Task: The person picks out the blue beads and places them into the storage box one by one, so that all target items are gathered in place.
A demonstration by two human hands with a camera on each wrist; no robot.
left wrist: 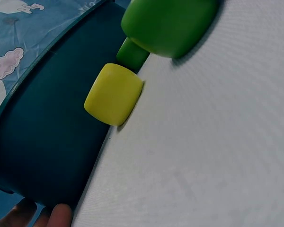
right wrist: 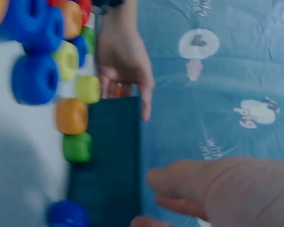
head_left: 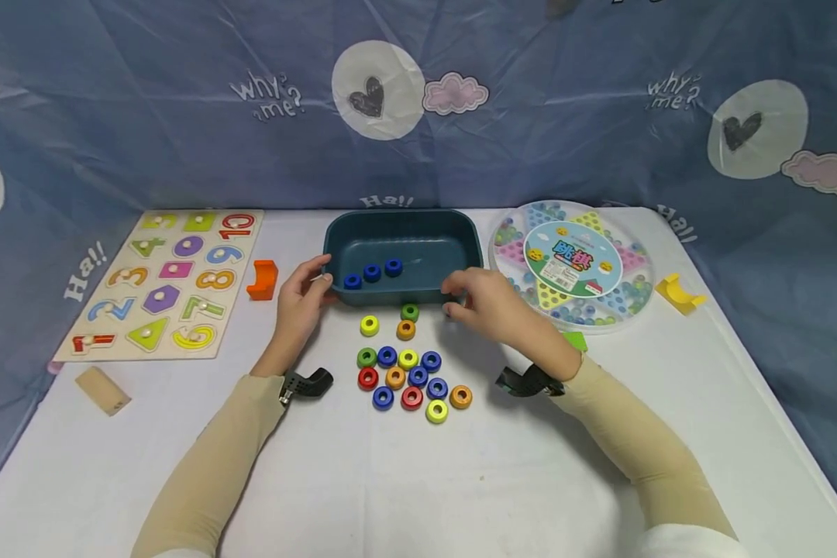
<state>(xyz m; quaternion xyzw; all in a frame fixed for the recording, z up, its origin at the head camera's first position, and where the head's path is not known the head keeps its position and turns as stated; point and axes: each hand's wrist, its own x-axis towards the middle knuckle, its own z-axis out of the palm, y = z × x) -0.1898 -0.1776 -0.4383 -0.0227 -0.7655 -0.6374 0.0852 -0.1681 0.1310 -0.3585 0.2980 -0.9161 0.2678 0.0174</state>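
Note:
A dark teal plastic bin (head_left: 404, 297) lies near the back of the table, with three blue rings (head_left: 372, 272) inside toward its left. At the bin's left end my left hand (head_left: 300, 306) grips the wall between thumb and fingers; its fingertips (left wrist: 60, 216) also show at that end in the left wrist view. My right hand (head_left: 491, 306) hovers by the front right rim, finger and thumb apart. In the right wrist view a blue ring (right wrist: 66, 215) shows beside the bin's front wall, hidden by the hand in the head view.
Several coloured rings (head_left: 411, 398) lie in front of the bin. A number puzzle board (head_left: 163, 287), an orange arch block (head_left: 263, 280) and a wooden block (head_left: 102, 390) are on the left. A round marble game box (head_left: 572, 263) and a yellow arch block (head_left: 680, 294) are on the right.

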